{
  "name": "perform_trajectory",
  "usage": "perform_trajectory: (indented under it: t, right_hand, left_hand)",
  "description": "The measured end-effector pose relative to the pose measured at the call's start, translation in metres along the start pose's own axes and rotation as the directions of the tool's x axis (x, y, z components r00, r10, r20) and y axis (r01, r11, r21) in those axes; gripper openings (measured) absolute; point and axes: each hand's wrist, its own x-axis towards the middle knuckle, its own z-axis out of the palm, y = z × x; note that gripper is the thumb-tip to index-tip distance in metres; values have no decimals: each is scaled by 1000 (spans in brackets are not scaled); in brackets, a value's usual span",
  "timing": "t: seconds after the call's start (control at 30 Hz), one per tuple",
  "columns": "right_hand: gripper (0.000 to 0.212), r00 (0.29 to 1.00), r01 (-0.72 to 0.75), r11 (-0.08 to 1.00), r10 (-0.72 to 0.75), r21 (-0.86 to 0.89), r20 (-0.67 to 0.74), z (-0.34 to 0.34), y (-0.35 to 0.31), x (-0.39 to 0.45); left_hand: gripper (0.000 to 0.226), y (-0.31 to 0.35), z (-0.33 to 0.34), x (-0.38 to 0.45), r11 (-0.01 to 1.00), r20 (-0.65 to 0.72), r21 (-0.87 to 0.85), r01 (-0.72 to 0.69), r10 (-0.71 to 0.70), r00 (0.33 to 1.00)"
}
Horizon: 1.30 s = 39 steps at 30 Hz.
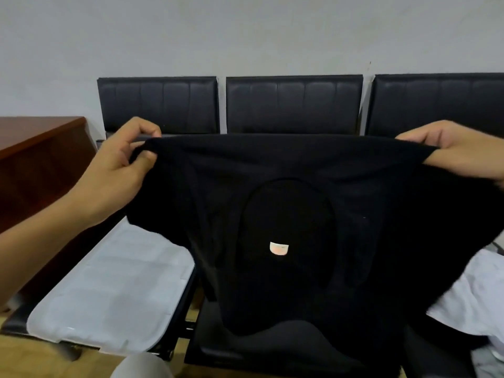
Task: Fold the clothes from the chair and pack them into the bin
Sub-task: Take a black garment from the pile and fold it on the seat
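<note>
You hold a black T-shirt point(286, 186) up in front of a row of black seats point(294, 105), stretched wide between your two hands. Your left hand point(120, 170) pinches one end of the top edge between thumb and curled fingers, and your right hand point(458, 151) is closed on the other end the same way. That taut edge runs straight from left to right, so the shirt's long axis lies across your view while the rest hangs down over the middle seat. The neck opening faces you near the centre, with a small pale label point(278, 247) at its lower rim. A white cushion point(114, 290) lies on the left seat, and white cloth point(474, 296) lies on the right seat, partly behind the shirt.
</note>
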Motion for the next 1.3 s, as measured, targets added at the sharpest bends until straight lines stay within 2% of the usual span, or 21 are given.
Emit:
perform_trajectory:
  t: [0.07, 0.13, 0.23, 0.33, 0.43, 0.53, 0.63, 0.73, 0.8, 0.87, 0.93, 1.0, 1.07, 1.1, 1.13, 1.17, 1.23, 1.27, 1.3]
  right_hand:
    - [24, 997, -61, 998, 60, 6, 44, -10, 16, 12]
    - [15, 990, -136, 990, 135, 47, 30, -22, 41, 30]
    - [31, 949, -308, 951, 306, 15, 80, -27, 87, 59]
    - [20, 885, -459, 887, 462, -60, 62, -20, 145, 98]
    - [21, 855, -506, 831, 519, -233, -6, -6, 217, 133]
    - [25, 885, -451, 789, 457, -417, -92, 12, 281, 156]
    - [37, 911, -413, 757, 354, -506, -213, 22, 322, 171]
    - [24, 928, -355, 783, 232, -511, -290, 28, 334, 168]
    - [18, 942, -295, 816, 161, -497, -295, 37, 333, 156]
    - [29, 951, -247, 791, 88, -559, -297, 55, 339, 135]
    - [41, 961, -247, 768, 118, -591, -249, 84, 347, 101]
    - [45, 960, -252, 801, 277, -543, -37, 116, 354, 64]
    - [42, 867, -355, 832, 463, -426, 182, 145, 359, 35]
    - [40, 839, -438, 841, 509, -318, 192, 156, 361, 27]
    - [40, 849, -497, 847, 519, -189, 94, 164, 368, 20]
    - [39, 848, -530, 841, 524, -103, -84, 171, 374, 17]
    - [29, 734, -626, 771, 532, -118, -422, 182, 382, 15]
    - [28, 661, -692, 706, 539, -148, -522, 188, 384, 16]
    - [39, 586, -765, 628, 590, -140, -556, 194, 383, 17]
  left_hand:
    - [27, -9, 9, 9, 998, -66, 38, -48, 50, 997]
    - [30, -24, 17, 26, 995, -55, 49, -86, 88, 995]
    - [24, -61, 33, 57, 995, 127, 102, -14, 0, 992]
    - [18, -128, 67, 94, 967, 298, 243, 77, -150, 943]
    - [15, -202, 113, 122, 918, 415, 390, 72, -245, 876]
    - [13, -254, 153, 134, 895, 451, 437, 86, -301, 840]
    - [12, -289, 180, 141, 880, 428, 463, 104, -325, 843]
    - [10, -301, 190, 142, 869, 418, 488, 79, -312, 853]
    - [10, -306, 191, 129, 883, 409, 469, 32, -249, 878]
    - [14, -312, 194, 97, 917, 445, 396, -50, -144, 884]
    - [16, -325, 192, 52, 936, 543, 338, -100, -107, 833]
    - [24, -339, 188, 7, 876, 673, 443, -190, -185, 716]
    - [42, -349, 184, -26, 763, 750, 569, -305, -331, 572]
    - [48, -353, 183, -34, 722, 743, 617, -313, -403, 534]
    - [49, -353, 186, -37, 707, 724, 643, -294, -436, 535]
    - [47, -351, 193, -34, 706, 704, 655, -270, -441, 556]
    - [38, -344, 218, -21, 723, 695, 635, -272, -381, 610]
    - [32, -338, 236, -11, 737, 703, 609, -292, -332, 628]
    - [27, -331, 257, -1, 752, 716, 580, -314, -286, 637]
